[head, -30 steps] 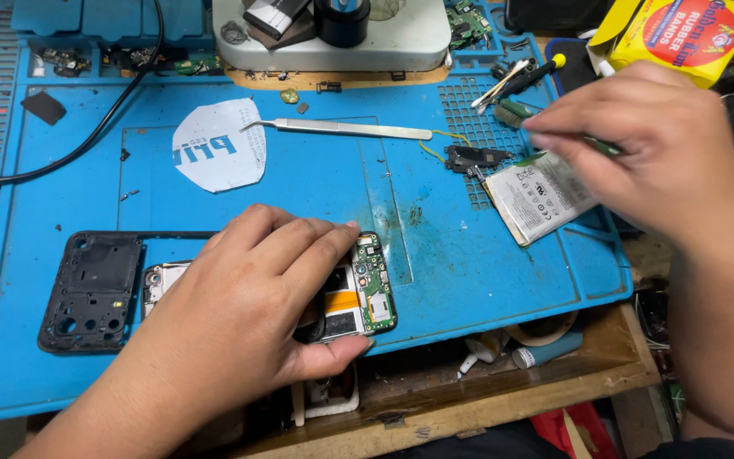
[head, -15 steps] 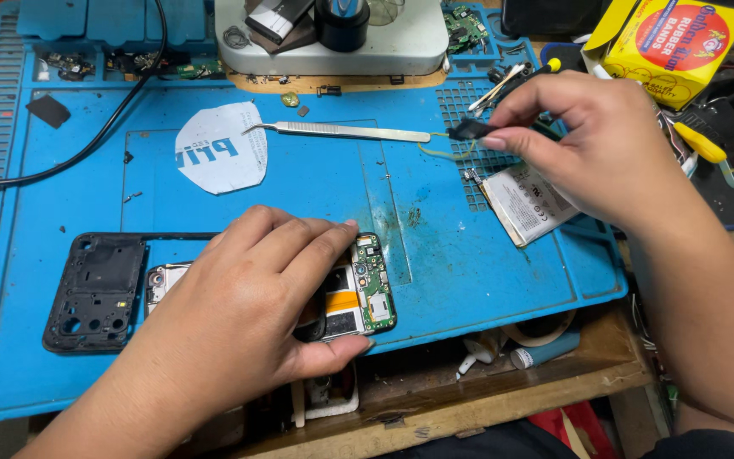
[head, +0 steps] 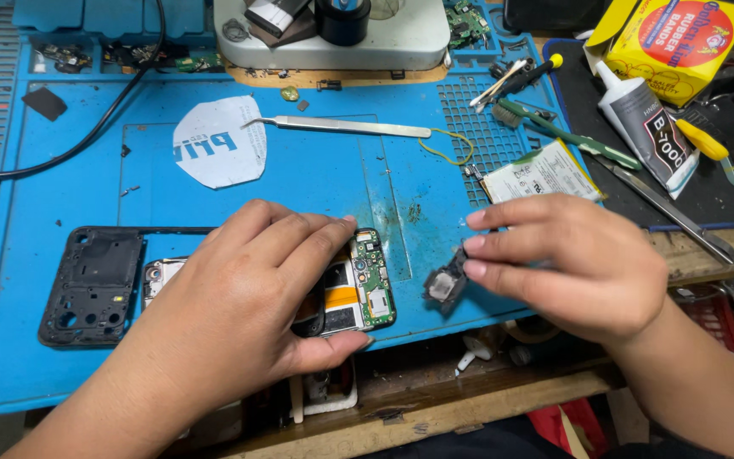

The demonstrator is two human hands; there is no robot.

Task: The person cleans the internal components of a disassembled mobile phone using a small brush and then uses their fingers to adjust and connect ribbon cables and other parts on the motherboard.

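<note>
My left hand (head: 248,297) lies flat over an opened phone (head: 358,285) on the blue work mat (head: 316,178), pinning it down; the green circuit board and an orange strip show at its right end. My right hand (head: 567,263) pinches a small dark grey part (head: 445,287) between thumb and fingers, just right of the phone and a little above the mat. A black phone frame (head: 91,285) lies to the left of my left hand.
Steel tweezers (head: 341,126), a white round sticker (head: 218,140) and a yellow rubber band (head: 448,146) lie further back. A flat battery (head: 541,174), a green brush (head: 571,136), a glue tube (head: 647,127), a yellow box (head: 681,42) and a microscope base (head: 333,38) stand behind.
My right hand picked up the small dark part at the back right near the battery and brought it down towards the phone. My left hand stayed on the phone.
</note>
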